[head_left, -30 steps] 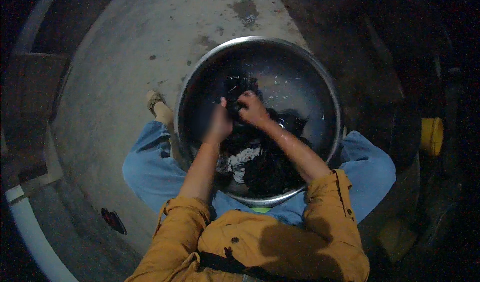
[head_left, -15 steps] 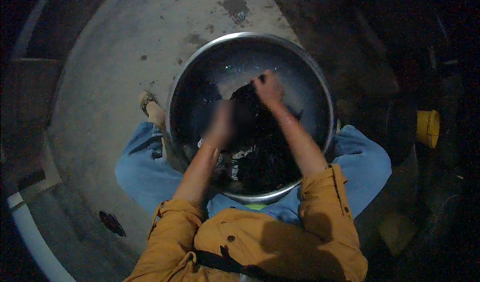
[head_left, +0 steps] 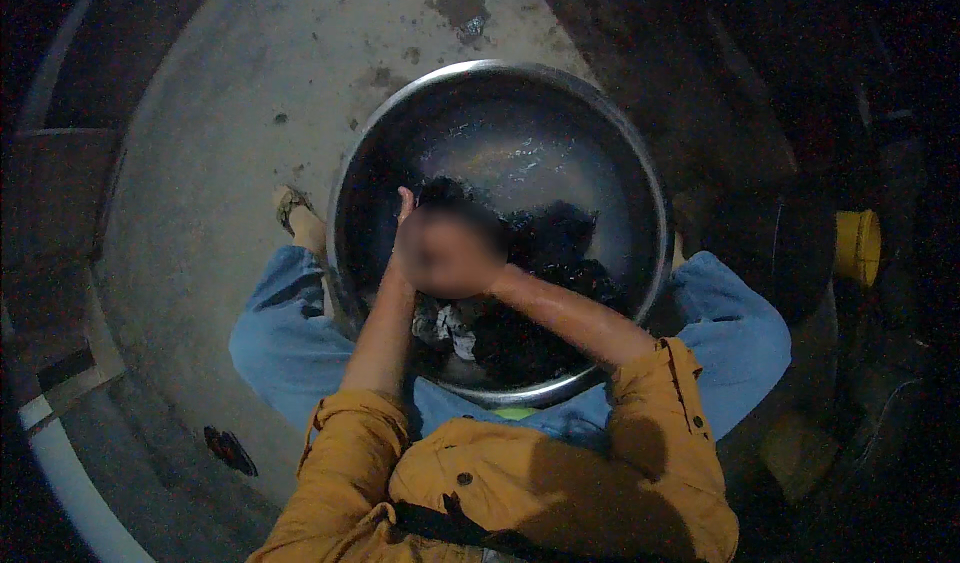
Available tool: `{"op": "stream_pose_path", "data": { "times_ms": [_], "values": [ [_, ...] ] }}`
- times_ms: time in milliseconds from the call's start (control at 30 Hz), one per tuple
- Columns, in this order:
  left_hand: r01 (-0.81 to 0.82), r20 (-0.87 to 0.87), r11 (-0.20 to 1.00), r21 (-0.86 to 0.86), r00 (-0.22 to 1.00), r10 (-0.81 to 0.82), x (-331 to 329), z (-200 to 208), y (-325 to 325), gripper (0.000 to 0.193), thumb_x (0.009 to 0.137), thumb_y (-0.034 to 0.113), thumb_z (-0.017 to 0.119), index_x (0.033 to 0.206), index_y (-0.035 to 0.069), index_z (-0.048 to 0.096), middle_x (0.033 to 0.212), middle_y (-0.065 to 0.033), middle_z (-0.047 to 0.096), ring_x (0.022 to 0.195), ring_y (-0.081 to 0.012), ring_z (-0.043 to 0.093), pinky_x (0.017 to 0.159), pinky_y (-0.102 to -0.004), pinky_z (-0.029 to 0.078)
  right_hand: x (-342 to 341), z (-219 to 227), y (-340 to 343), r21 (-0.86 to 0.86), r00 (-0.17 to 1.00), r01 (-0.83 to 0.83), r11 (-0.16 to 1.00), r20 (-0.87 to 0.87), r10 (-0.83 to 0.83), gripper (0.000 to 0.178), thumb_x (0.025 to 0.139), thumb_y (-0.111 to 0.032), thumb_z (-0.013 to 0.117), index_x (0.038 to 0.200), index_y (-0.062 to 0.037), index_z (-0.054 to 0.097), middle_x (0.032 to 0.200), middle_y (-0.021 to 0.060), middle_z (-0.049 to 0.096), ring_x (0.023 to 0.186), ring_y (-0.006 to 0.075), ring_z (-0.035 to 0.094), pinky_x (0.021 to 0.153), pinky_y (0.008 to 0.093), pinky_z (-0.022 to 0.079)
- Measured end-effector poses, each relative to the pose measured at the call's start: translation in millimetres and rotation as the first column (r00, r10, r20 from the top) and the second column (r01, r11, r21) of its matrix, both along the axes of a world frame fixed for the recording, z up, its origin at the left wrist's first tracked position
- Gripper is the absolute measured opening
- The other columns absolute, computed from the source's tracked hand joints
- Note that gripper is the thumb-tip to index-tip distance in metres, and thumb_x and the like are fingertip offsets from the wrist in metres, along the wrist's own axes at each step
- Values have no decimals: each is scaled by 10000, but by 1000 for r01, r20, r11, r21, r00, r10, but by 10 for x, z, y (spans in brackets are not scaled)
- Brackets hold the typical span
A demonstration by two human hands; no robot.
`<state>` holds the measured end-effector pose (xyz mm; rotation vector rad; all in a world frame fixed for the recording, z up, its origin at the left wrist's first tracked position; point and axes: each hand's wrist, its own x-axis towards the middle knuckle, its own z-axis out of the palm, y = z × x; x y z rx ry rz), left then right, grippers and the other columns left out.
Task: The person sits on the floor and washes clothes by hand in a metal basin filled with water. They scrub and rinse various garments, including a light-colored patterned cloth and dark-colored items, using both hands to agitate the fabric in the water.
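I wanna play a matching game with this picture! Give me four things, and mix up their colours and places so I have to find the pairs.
Things:
1. metal basin
2. dark cloth
3. jeans
4. shirt

Colours and places:
A. lying inside the basin
B. orange-brown
C. between the two bent knees
D. blue

Right pairs: 1-C, 2-A, 3-D, 4-B
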<state>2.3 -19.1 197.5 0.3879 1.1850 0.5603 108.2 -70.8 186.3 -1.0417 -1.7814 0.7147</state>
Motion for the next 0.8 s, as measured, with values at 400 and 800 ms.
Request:
{"op": "stream_pose_path", "data": {
  "times_ms": [400, 800],
  "values": [
    [83, 29, 964, 252, 995, -93, 58, -975, -150, 440, 830, 376, 402, 1105, 35, 444, 1056, -67, 492, 955, -159, 471, 841, -289, 373, 1269, -359, 526, -476, 649, 761, 441, 566, -509, 444, 752, -471, 494, 1083, -175, 506, 1165, 200, 423, 1001, 369, 469, 813, 485, 381],
    [-86, 99, 995, 43, 992, 81, 93, -456, 9, 617, 772, 582, 430, 1112, 72, 498, 1121, -68, 501, 978, -225, 489, 843, -378, 397, 243, -37, 57, -260, 972, 219, 941, 144, -186, 273, 638, -231, 599, 857, -72, 564, 917, 151, 483, 832, 324, 517, 685, 388, 442]
  ]
}}
